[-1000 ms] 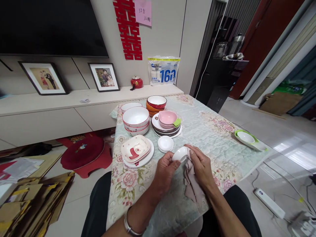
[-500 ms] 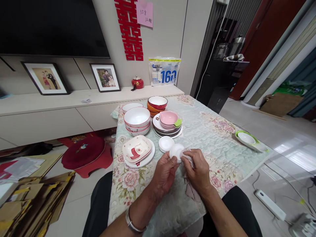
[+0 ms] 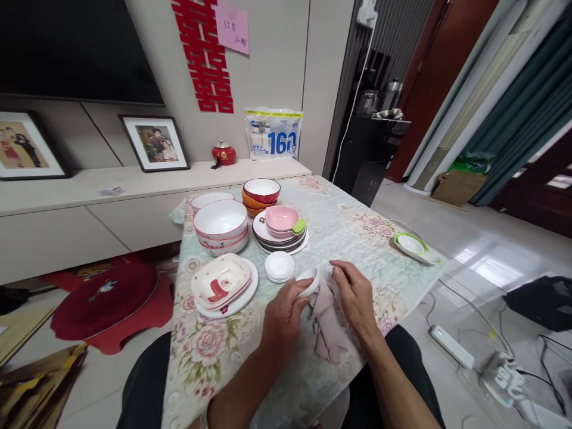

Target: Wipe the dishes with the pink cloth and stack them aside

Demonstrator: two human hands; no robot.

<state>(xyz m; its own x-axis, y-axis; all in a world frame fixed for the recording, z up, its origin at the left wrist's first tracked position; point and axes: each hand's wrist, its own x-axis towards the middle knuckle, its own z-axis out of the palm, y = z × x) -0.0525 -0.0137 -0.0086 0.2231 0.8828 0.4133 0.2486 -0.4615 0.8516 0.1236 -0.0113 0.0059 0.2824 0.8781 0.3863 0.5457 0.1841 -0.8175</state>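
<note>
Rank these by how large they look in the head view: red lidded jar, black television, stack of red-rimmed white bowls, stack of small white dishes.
1. Black television, even cut off by the frame
2. Stack of red-rimmed white bowls
3. Stack of small white dishes and red lidded jar: too alike to rank

Head view: above and behind the fingers [image 3: 345, 279]
Facing: forward and down, beyond the fingers to table [image 3: 328, 223] and wall [image 3: 272, 77]
Nearness: close behind the fingers, forearms [image 3: 386, 366] at bottom edge
</note>
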